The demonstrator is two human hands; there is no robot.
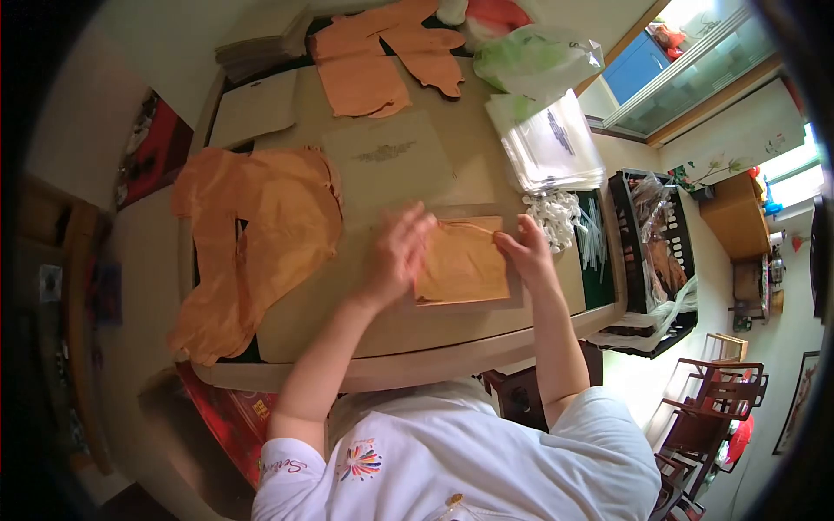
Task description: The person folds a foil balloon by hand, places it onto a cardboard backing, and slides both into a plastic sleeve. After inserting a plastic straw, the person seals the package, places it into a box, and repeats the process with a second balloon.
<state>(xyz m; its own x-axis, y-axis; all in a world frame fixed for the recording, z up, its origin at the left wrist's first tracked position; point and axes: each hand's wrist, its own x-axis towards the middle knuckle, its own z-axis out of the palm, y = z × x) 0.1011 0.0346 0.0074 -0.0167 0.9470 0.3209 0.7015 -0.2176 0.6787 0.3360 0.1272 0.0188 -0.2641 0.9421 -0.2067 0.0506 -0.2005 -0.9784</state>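
A folded orange sheet (463,265), which looks like a flat, deflated foil balloon, lies on the table in front of me. It sits over a pale, see-through rectangle (516,298) that looks like a plastic bag. My right hand (530,252) pinches its upper right corner between thumb and fingers. Along the left edge is my left hand (401,252), its fingers smeared by motion. To the left spreads a large unfolded orange piece (291,217) with a slit in it. Another orange piece (358,74) lies at the far side.
A clear printed bag (391,156) lies beyond my hands. At right are a stack of clear bags (556,148), white ribbon coils (552,217) and clear straws (593,239). A black crate (638,252) holds plastic-wrapped pieces. A greenish plastic bag (534,61) sits at the back.
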